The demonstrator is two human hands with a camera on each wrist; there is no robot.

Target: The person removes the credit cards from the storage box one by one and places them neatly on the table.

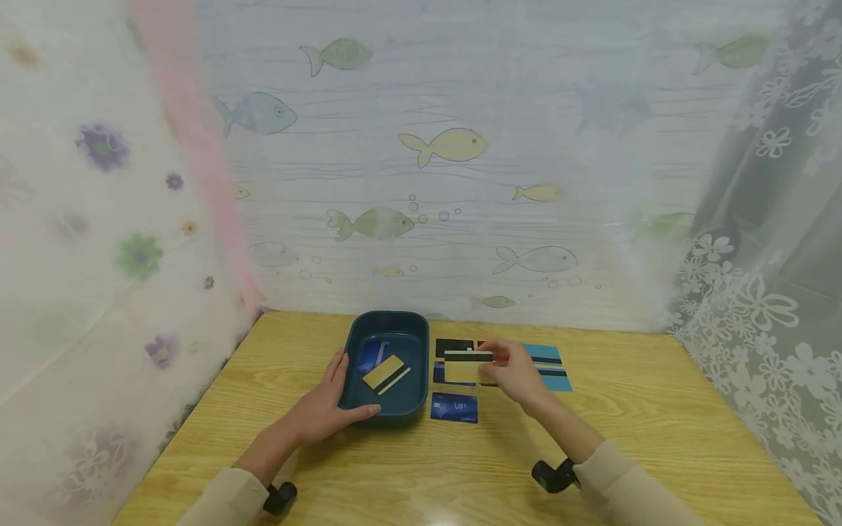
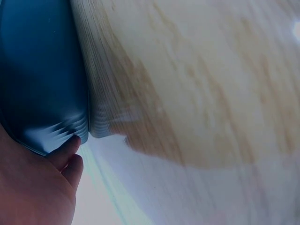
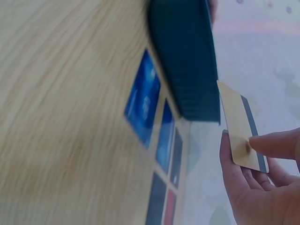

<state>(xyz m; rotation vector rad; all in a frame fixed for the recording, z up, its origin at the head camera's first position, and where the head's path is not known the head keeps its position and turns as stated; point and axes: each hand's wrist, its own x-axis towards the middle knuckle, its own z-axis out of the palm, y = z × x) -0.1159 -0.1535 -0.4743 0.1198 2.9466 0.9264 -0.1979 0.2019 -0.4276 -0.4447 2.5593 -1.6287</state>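
Note:
My right hand [image 1: 511,369] pinches a gold card [image 1: 460,371] with a dark stripe between thumb and fingers, above cards right of a dark blue tray [image 1: 387,324]. In the right wrist view the gold card [image 3: 240,129] tilts clear of the table, thumb on its face. My left hand [image 1: 322,409] touches the tray's left side, its thumb extended along the near rim. Inside the tray lie another gold card [image 1: 384,372] and a blue card [image 1: 370,356]. In the left wrist view, part of the left hand [image 2: 40,187] shows against the tray's wall [image 2: 44,79].
On the wooden table [image 1: 368,482], right of the tray, lie a blue VIP card [image 1: 454,409], a black card [image 1: 454,346] and light-blue striped cards [image 1: 559,382]. The right hand partly covers other cards, one red. A fish-patterned curtain [image 1: 460,95] hangs behind.

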